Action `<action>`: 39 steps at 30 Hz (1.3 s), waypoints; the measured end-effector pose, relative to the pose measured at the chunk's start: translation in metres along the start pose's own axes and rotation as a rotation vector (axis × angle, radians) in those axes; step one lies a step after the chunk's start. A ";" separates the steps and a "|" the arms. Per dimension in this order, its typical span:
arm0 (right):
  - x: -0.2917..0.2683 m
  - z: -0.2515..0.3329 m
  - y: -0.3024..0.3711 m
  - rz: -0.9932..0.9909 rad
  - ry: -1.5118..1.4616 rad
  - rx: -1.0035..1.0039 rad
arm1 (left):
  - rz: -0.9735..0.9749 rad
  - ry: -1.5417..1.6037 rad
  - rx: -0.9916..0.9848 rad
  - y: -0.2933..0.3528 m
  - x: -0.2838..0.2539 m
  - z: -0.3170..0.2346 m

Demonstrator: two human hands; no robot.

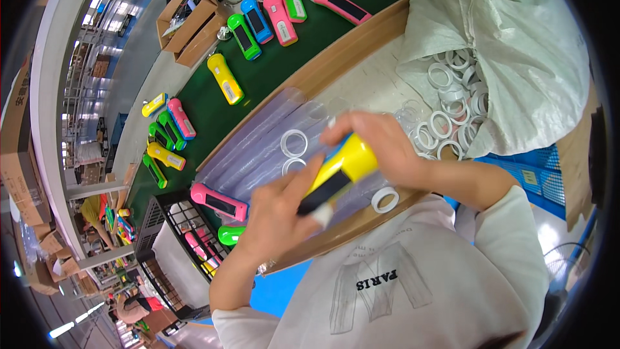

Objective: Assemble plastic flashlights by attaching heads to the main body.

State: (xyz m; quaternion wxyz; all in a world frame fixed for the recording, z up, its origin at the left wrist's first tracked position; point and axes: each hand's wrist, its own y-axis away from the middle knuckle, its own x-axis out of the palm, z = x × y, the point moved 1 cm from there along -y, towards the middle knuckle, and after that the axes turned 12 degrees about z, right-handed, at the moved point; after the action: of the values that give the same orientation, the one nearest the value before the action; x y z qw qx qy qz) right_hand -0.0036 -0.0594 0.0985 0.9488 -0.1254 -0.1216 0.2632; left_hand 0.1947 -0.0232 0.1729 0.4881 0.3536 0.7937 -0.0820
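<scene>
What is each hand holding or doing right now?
Left hand: closed on the yellow plastic flashlight, at its dark lower end.
Right hand: closed around the flashlight's yellow head.

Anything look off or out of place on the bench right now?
Nothing looks damaged. A few white rings lie scattered on the clear sheet, away from the pile in the white sack. Both hands, left and right, grip the yellow flashlight. One pink flashlight lies askew on the green belt.
</scene>
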 end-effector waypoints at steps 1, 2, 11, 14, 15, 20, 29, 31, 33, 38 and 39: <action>-0.007 -0.021 -0.004 -0.057 -0.265 0.255 | -0.070 -0.481 -0.011 -0.013 0.006 -0.008; -0.013 -0.040 -0.011 -0.107 -0.532 0.499 | -0.064 -0.572 0.004 -0.017 0.015 -0.004; -0.010 -0.018 0.007 0.027 0.159 0.070 | -0.084 -0.180 -0.014 -0.003 0.017 0.003; -0.023 -0.056 -0.007 -0.104 -0.199 0.487 | -0.147 -0.775 0.045 -0.031 0.035 0.010; -0.021 -0.060 -0.008 -0.172 -0.372 0.684 | -0.144 -0.776 0.047 -0.029 0.038 0.014; -0.012 -0.027 -0.005 -0.067 0.033 0.090 | -0.221 -0.134 0.004 -0.011 0.034 0.023; -0.024 -0.045 -0.018 -0.111 -0.341 0.584 | -0.179 -0.353 -0.083 -0.025 0.048 0.021; -0.023 -0.028 -0.012 -0.101 -0.445 0.468 | -0.271 -0.025 -0.059 -0.018 0.051 0.025; -0.024 -0.020 -0.002 -0.033 -0.561 0.295 | -0.268 0.247 -0.044 -0.016 0.060 0.025; -0.003 -0.015 0.007 -0.018 -0.687 0.109 | -0.089 1.366 -0.209 -0.008 0.082 0.012; 0.000 -0.013 0.007 -0.033 -0.719 0.054 | -0.046 1.517 -0.202 -0.007 0.082 0.008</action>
State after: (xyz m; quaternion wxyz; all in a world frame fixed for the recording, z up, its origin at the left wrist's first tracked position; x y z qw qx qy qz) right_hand -0.0033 -0.0563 0.0845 0.8524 0.0024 -0.4428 0.2781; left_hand 0.1735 0.0071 0.0990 -0.1624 0.2500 0.9222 0.2462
